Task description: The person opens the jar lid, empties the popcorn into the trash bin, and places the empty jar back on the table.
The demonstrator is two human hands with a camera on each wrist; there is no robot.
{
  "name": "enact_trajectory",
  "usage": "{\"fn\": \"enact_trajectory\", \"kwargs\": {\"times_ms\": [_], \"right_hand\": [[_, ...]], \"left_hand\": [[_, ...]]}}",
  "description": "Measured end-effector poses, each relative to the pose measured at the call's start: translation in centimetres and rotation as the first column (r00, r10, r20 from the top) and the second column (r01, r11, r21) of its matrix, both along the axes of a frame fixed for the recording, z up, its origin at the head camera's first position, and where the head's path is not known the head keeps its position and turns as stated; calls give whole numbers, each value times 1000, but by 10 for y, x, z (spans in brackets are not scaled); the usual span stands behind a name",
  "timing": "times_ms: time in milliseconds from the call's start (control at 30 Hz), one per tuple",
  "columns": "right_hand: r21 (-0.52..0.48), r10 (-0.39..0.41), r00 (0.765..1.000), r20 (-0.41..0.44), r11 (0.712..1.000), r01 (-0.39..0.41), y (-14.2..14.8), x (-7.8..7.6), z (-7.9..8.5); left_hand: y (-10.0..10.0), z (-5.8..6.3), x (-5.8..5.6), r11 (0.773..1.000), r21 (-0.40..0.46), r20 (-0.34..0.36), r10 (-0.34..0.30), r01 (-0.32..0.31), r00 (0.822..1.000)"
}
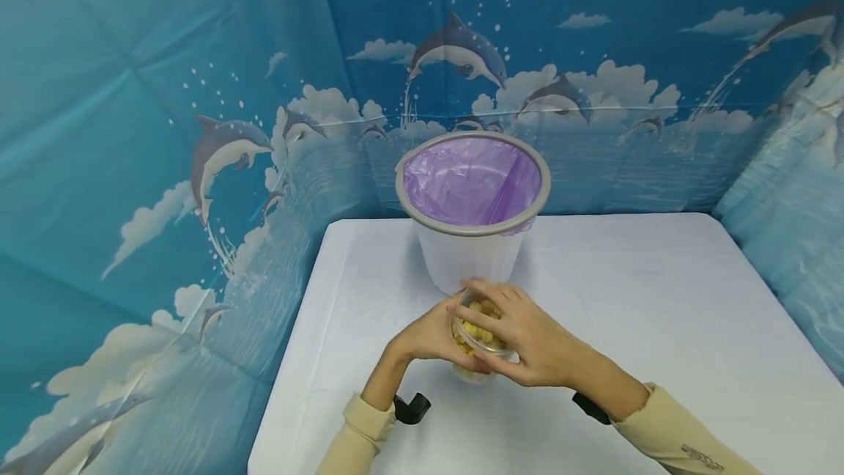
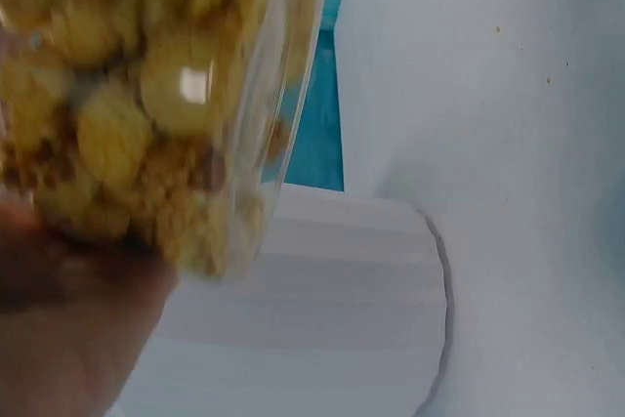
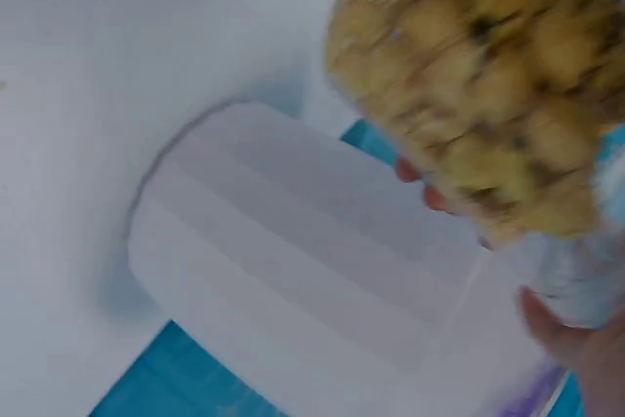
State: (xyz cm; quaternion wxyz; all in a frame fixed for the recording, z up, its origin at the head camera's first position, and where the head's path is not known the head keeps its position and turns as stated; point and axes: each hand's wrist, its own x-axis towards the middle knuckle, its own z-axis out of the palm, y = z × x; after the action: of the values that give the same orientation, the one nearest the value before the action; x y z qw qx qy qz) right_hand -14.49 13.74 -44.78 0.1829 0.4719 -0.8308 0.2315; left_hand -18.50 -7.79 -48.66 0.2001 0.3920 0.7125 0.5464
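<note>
A clear plastic jar full of yellow popcorn is held up over the white table, in front of the bin. My left hand grips its side, and in the left wrist view that jar wall fills the upper left. Over the jar's top my right hand spreads its fingers and thumb round the round clear rim. The right wrist view has the jar blurred at upper right, with an unfilled clear stretch by the right thumb. The palms are hidden.
Just beyond the hands stands a white bin with a grey ring rim and a purple bag lining it. A few small crumbs lie on the white tabletop. Blue dolphin-print curtains enclose the back and sides.
</note>
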Motion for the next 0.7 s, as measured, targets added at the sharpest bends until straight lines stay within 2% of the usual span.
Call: {"fn": "enact_trajectory", "kwargs": {"times_ms": [33,67,133,200,300,333,400,467,533,600,700], "right_hand": [[23,-48,999,24,999,48,0,0,2],[45,-100,994,43,994,98,-1,1,4],[69,-201,978,53,978,197,-6,1,6],[60,-288,957,32,956,286,-14,2,7],[-7,-386,922,-23,922,386,-27,1,6],[-37,-407,912,-47,913,406,-31,1,5],[-85,-432,897,-94,901,425,-36,0,3],[-120,-430,894,-127,901,417,-38,0,3],[-138,-397,906,-146,915,379,-37,-1,5],[-139,-331,931,-155,940,311,-34,-1,7],[-111,-170,970,-172,982,153,-27,-2,12]], "left_hand": [[2,0,3,997,3,-19,82,-82,996],[5,0,6,986,10,-34,165,-165,986],[11,-1,12,951,17,-115,309,-309,944],[19,-2,17,912,45,-192,408,-407,893],[28,-1,23,873,72,-282,482,-482,830],[29,0,24,865,73,-302,494,-497,815],[30,2,26,855,57,-332,503,-515,798],[27,5,25,859,33,-338,491,-511,803],[21,9,23,880,18,-310,456,-474,834],[12,12,19,917,11,-266,388,-399,883],[-1,17,10,977,20,-174,210,-210,962]]}}
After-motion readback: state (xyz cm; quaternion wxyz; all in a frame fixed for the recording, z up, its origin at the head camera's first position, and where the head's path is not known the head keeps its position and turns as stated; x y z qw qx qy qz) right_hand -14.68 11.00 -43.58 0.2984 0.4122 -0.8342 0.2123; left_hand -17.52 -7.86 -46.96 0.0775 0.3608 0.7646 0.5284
